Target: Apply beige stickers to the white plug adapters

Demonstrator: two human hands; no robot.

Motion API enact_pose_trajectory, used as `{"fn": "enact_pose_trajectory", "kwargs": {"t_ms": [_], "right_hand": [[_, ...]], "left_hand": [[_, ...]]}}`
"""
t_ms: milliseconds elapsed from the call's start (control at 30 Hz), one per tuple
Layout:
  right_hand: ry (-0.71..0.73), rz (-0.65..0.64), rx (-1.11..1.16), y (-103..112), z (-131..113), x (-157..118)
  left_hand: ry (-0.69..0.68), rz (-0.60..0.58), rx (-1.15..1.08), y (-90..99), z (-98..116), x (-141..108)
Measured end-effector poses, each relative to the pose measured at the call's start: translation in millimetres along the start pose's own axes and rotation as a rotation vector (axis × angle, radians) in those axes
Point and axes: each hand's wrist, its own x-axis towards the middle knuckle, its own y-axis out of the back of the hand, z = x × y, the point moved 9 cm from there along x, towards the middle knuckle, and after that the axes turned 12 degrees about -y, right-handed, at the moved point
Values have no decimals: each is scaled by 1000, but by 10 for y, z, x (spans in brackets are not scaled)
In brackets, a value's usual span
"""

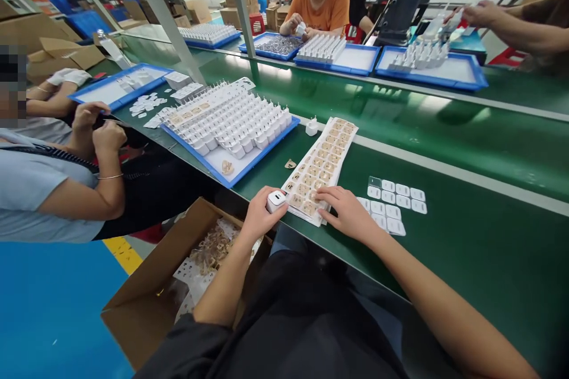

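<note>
My left hand (262, 216) is closed around a white charger plug (277, 199), its face with a dark port slot turned up. Just right of it lies a stack of sticker sheets (320, 160) with rows of tan pieces, reaching the table's front edge. My right hand (347, 210) rests its fingertips on the near right part of the top sheet, fingers apart; nothing shows in them. Beyond the sheets' left edge are a loose tan piece (290, 163) and one upright white charger (312, 126) with prongs up.
A blue-rimmed tray (249, 172) of white chargers stands to the left. White label cards (395, 194) lie at the right on the green table (471, 231). Below the edge is a cardboard box (146, 302) of scraps. Co-workers sit at left and across, near more trays (435, 74).
</note>
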Motion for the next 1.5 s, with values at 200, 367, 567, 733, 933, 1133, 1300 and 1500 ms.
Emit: {"fn": "enact_pose_trajectory", "kwargs": {"t_ms": [200,367,567,733,933,1133,1300,1500], "right_hand": [[-45,122,138,126,108,-88],[-101,172,90,88,151,-120],[-141,156,56,37,137,-135],[-104,157,46,3,34,-166],[-105,186,-48,-19,-62,-208],[-159,179,-64,-81,-48,-192],[-179,173,-57,-106,15,-170],[-215,188,-45,-96,42,-157]], "left_hand": [[-182,-102,-46,-182,164,32],[-187,-141,-43,-125,112,-41],[-325,-305,-22,-288,293,-40],[-329,-373,-14,-501,328,-41],[-305,-426,3,-588,301,-128],[-301,-433,19,-588,326,-125],[-296,-409,0,-582,330,-106],[-333,-402,35,-609,353,-135]]}}
